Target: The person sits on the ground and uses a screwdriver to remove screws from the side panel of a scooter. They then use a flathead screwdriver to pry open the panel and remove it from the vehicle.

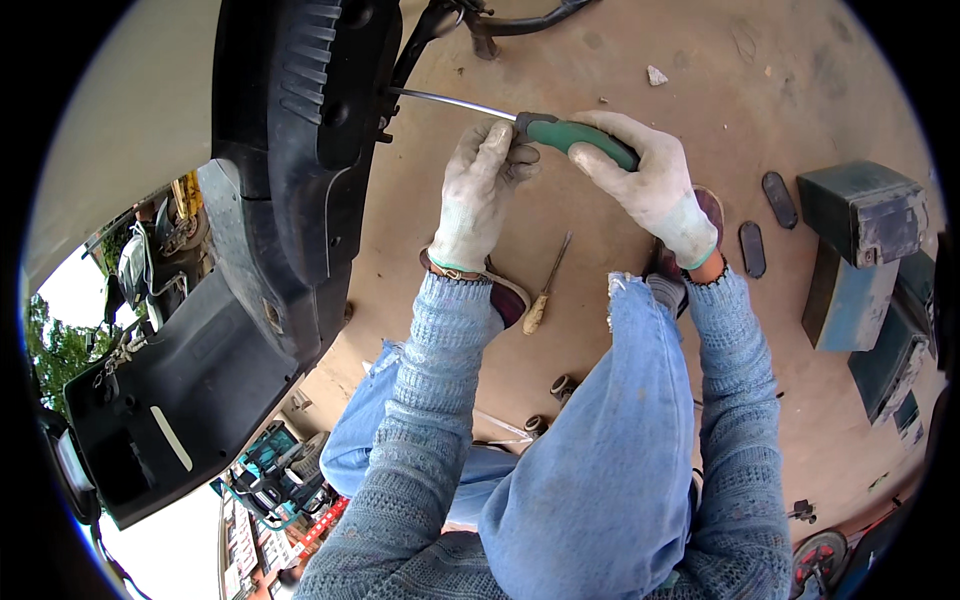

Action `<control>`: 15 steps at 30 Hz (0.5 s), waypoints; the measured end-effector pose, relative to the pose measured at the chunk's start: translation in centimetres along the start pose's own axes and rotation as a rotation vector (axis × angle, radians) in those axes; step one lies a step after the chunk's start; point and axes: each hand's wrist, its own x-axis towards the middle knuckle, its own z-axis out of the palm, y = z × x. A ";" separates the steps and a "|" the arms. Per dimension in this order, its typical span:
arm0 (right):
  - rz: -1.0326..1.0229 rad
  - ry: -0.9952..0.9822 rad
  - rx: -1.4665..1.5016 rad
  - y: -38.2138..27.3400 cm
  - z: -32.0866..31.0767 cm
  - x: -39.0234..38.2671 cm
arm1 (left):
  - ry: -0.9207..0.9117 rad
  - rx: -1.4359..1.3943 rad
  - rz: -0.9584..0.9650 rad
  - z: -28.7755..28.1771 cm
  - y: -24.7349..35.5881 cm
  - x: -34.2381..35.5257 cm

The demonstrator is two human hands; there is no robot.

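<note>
Bottom of the frame is all knees in blue jeans (590, 470) and two knit blue sleeves (420, 400) coming up from the lower edge. Just past them, on the brown floor (620, 40), a small wooden-handled tool (545, 290) lies between the feet, and a couple of dark oval bits (752, 248) sit right of centre, next to a green metal box (865, 210) at the right edge. Further up, both gloved hands are on a screwdriver (560, 130): right hand (655, 185) wrapped tight round the green handle, left hand (482, 190) pinching it where handle meets shaft. The shaft runs up-left and its tip is against the black scooter panel (290, 130) filling the upper left.
</note>
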 end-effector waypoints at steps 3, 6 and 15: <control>-0.174 -0.008 -0.214 -0.8 -1.1 1.3 | -0.010 -0.058 0.023 0.1 -0.1 0.3; -0.422 0.106 -0.436 -1.3 -1.1 1.4 | 0.080 -0.125 0.145 -1.3 -0.1 0.8; -0.182 0.235 -0.288 -0.3 3.5 -2.3 | 0.234 -0.682 0.260 -7.5 2.9 2.2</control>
